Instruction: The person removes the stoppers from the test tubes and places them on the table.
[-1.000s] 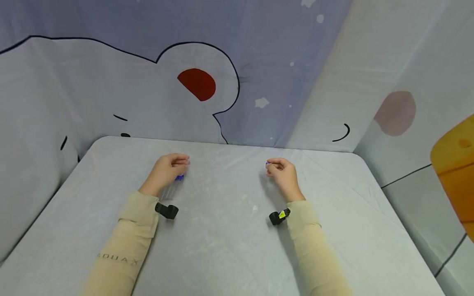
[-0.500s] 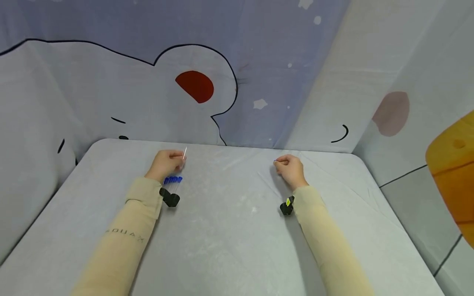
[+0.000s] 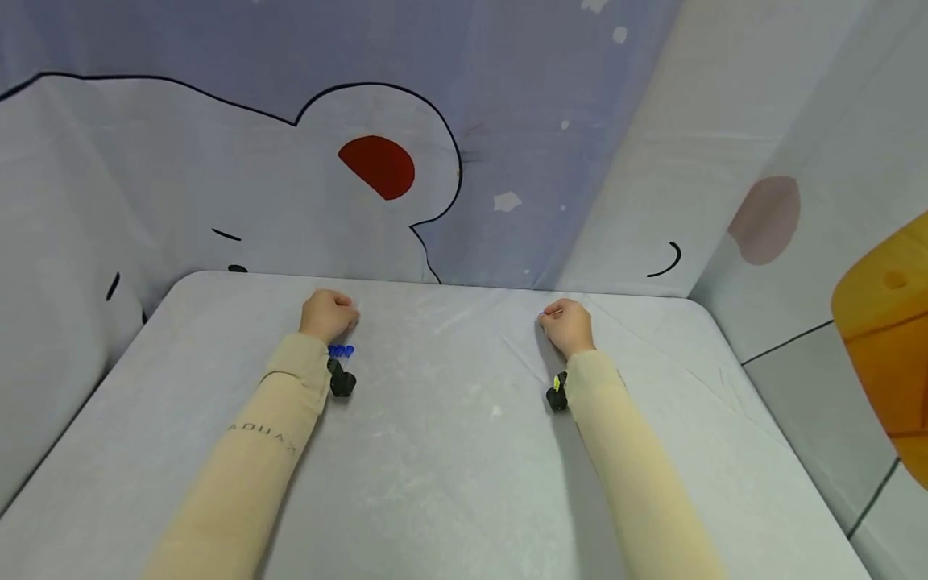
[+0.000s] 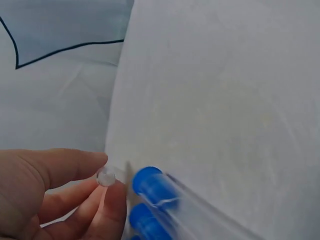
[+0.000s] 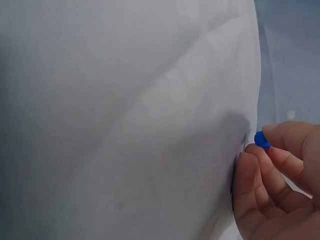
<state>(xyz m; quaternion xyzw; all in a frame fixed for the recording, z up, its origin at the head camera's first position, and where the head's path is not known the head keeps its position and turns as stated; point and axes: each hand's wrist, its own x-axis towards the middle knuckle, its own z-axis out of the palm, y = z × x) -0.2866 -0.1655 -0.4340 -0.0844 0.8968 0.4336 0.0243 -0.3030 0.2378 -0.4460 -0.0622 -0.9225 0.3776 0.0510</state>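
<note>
In the head view my left hand (image 3: 329, 315) is low near the table's far left side. The left wrist view shows its thumb and fingers pinching a clear test tube (image 4: 105, 176), seen by its rounded end; the rest is mostly hidden. Just beside this hand lie several clear tubes with blue caps (image 3: 341, 351), their blue ends (image 4: 155, 187) close to the fingers. Further right, my right hand (image 3: 568, 326) pinches a small blue cap (image 5: 261, 139) between thumb and forefinger, close over the table. Whether a tube is attached to this cap, I cannot tell.
A pale cloth covers the table (image 3: 449, 451), with rounded far corners. Printed fabric walls (image 3: 536, 145) stand right behind it and along both sides. Dark wrist cameras (image 3: 342, 379) hang under both sleeves.
My left hand has moved slightly back and turned, so the clear tube that stood out from its fingers is largely hidden in the head view. My right hand has shifted right and a little farther away.
</note>
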